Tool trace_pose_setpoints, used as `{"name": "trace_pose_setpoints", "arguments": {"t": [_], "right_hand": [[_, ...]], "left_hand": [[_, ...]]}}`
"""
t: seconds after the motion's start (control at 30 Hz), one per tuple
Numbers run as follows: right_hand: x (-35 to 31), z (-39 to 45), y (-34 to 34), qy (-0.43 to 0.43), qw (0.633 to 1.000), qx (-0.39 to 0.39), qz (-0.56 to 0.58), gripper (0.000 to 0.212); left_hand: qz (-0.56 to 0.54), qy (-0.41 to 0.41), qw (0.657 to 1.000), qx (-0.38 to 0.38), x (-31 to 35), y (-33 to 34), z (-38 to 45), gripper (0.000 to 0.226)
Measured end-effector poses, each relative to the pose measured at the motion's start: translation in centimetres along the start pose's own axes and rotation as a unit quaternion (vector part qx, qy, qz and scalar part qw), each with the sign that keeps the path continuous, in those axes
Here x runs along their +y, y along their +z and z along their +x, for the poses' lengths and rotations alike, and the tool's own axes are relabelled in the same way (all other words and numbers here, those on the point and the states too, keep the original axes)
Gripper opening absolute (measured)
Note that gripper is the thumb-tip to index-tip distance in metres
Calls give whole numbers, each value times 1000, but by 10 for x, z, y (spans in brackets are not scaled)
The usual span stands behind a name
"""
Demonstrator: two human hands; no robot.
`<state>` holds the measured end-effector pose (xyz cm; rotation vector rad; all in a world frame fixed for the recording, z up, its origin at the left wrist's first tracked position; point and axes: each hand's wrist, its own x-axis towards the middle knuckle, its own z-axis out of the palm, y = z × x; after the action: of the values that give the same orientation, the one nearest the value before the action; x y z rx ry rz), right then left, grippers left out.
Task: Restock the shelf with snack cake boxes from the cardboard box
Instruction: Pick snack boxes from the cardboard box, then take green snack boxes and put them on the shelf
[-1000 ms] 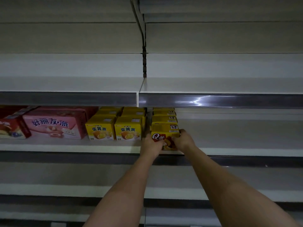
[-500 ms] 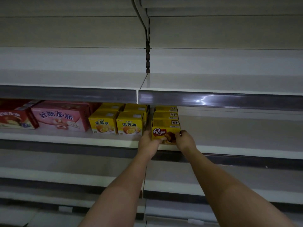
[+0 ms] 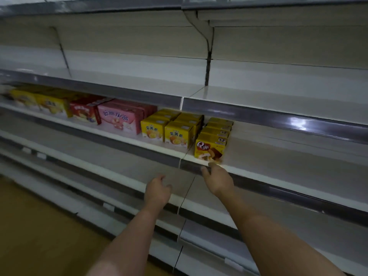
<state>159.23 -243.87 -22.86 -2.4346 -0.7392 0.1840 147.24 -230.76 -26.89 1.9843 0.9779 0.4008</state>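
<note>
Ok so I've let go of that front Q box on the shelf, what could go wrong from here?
1. The front Q box sits right at the shelf lip, so it could tip off if bumped.
2. Your right hand is just below it, fingers near its bottom corner, and might snag it.
3. Your left hand is empty and no cardboard box is in view; turning for more, an arm could brush the row.

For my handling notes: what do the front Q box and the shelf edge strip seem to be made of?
Front Q box: probably thin printed cardboard with a slightly glossy finish, judging by its sharp folded edges and printed picture. Shelf edge strip: smooth and shiny, plastic or metal, I cannot tell which; it shows a bright light reflection.
</note>
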Motion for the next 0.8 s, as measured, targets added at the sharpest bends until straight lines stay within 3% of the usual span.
{"name": "trace_pose_setpoints", "arguments": {"t": [0.3, 0.5, 0.8], "right_hand": [[-31, -70, 87, -125, 973, -190, -25, 54], [-80, -122, 153, -178, 938, -291, -55, 57], [-166, -225, 259, -286, 866, -391, -122, 57]], "left_hand": [[21, -158, 983, 89, -107, -54, -96, 36], [-6, -278, 946, 165, -186, -96, -167, 45], [-23, -395, 885, 247, -299, -158, -277, 34]]}}
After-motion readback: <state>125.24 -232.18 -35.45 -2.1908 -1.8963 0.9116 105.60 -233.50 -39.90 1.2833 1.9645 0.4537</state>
